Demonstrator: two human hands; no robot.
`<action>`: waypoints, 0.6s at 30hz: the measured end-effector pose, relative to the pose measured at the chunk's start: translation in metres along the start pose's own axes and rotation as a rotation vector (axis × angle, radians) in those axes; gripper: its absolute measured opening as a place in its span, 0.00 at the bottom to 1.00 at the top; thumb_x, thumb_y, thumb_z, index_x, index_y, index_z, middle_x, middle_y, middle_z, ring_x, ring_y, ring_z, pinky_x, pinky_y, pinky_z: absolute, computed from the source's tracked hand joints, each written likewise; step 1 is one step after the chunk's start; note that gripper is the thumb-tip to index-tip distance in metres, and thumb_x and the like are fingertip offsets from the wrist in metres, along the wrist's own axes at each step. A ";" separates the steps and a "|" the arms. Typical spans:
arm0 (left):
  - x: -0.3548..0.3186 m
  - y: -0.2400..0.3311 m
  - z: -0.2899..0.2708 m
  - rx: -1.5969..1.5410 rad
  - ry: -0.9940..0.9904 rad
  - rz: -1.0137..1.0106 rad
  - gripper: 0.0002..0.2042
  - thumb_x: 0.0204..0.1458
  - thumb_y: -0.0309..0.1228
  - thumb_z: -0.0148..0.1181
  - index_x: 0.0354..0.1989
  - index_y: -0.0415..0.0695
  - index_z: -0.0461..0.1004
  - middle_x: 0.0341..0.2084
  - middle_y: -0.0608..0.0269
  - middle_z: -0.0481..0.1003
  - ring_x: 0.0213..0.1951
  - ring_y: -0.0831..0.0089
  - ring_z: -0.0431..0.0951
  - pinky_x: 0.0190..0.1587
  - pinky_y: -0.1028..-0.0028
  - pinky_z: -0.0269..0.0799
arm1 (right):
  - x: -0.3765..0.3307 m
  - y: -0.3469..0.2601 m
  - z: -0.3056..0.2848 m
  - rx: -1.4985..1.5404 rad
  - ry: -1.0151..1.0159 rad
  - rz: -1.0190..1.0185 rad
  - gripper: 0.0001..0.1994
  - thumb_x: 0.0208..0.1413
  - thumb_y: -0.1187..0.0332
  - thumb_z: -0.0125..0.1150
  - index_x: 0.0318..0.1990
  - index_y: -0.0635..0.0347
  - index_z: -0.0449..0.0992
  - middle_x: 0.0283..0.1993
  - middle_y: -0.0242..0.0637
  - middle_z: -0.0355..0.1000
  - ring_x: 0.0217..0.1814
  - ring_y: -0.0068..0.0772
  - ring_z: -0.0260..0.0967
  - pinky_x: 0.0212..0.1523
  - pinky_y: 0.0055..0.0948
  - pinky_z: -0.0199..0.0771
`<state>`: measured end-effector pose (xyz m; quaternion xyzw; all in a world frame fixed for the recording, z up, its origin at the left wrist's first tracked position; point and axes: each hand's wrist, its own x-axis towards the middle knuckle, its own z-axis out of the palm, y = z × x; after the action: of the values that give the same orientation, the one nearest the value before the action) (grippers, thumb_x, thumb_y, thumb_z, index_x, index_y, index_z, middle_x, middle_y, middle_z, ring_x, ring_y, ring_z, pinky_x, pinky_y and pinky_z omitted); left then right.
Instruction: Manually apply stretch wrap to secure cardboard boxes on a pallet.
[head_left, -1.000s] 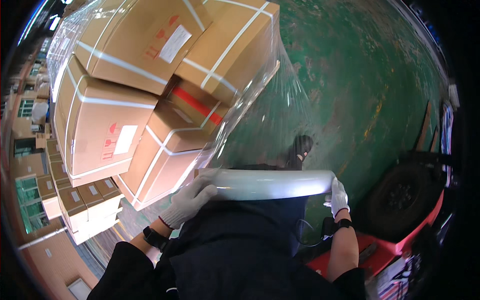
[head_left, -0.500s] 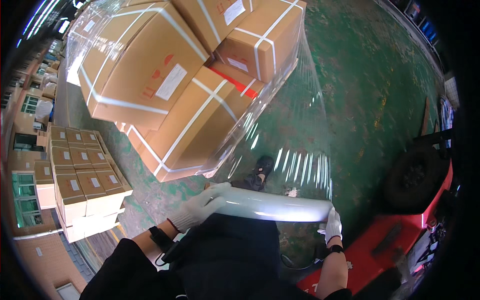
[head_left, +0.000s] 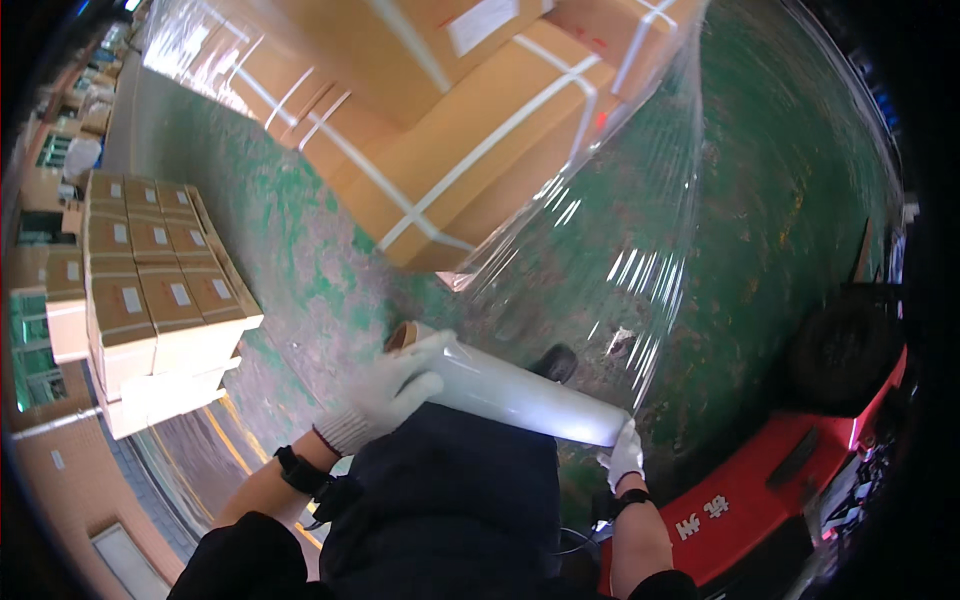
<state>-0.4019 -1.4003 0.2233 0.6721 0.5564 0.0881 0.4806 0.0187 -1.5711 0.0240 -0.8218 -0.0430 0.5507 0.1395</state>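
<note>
Across my waist lies a roll of clear stretch film (head_left: 525, 395), tilted with its right end lower. My left hand (head_left: 388, 390), in a white knit glove, is wrapped round the left end, where the brown cardboard core (head_left: 404, 336) sticks out. The other end is gripped by my gloved right hand (head_left: 626, 455). A taut sheet of film (head_left: 625, 240) runs from the roll up to a stack of strapped cardboard boxes (head_left: 430, 190) in front of me. Film also covers the stack's far left side.
More boxes stand stacked on a pallet (head_left: 160, 270) at the left. A red vehicle (head_left: 730, 500) with a black tyre (head_left: 845, 350) is close on my right. The green floor (head_left: 290, 250) is worn. My shoe (head_left: 556, 363) shows beyond the roll.
The strapped stack has shifted up and to the right in view. The roll has tilted, its left end rising. Both hands have kept their hold on it.
</note>
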 end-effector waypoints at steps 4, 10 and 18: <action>-0.039 -0.066 -0.067 0.202 0.200 0.083 0.29 0.52 0.34 0.63 0.62 0.34 0.67 0.53 0.38 0.73 0.55 0.43 0.73 0.56 0.58 0.70 | -0.024 0.006 0.123 -0.018 0.019 0.047 0.34 0.68 0.35 0.32 0.63 0.53 0.67 0.56 0.37 0.73 0.52 0.38 0.75 0.43 0.38 0.79; -0.142 -0.163 -0.224 0.360 0.256 0.086 0.35 0.45 0.38 0.72 0.61 0.35 0.67 0.51 0.39 0.74 0.55 0.42 0.73 0.56 0.57 0.70 | -0.101 0.021 0.379 0.054 -0.336 0.083 0.38 0.64 0.53 0.61 0.71 0.62 0.48 0.66 0.45 0.66 0.58 0.51 0.73 0.55 0.48 0.77; -0.215 -0.259 -0.392 0.663 0.285 0.149 0.36 0.44 0.51 0.68 0.56 0.35 0.73 0.41 0.39 0.77 0.52 0.41 0.74 0.57 0.55 0.69 | -0.195 0.044 0.605 0.210 -0.450 0.603 0.24 0.67 0.43 0.49 0.55 0.53 0.68 0.47 0.36 0.71 0.46 0.42 0.68 0.43 0.46 0.76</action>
<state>-0.9078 -1.3858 0.3250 0.8110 0.5655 0.0302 0.1466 -0.6159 -1.5468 -0.0288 -0.6374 0.2276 0.7350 0.0418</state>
